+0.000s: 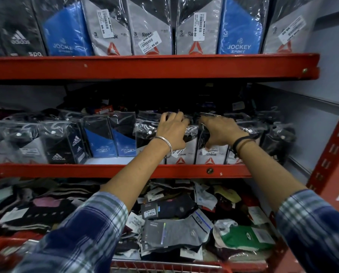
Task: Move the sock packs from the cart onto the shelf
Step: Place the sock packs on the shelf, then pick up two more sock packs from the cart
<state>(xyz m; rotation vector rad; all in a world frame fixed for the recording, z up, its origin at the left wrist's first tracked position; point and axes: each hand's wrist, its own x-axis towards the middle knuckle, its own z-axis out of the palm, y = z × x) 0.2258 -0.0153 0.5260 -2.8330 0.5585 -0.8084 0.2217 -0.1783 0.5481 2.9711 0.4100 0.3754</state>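
**Placement step — packs being seated on middle shelf**

Both hands are pressed on upright Reebok sock packs (pixel 196 148) in the middle shelf (pixel 105 170) row. Left hand (pixel 171 128) is spread over the pack tops; right hand (pixel 221 130) likewise — neither grip is clenched, nothing is lifted. Cart rim (pixel 164 266) is glimpsed below. Judged next: hands withdrawn, another pack fetched from the cart.
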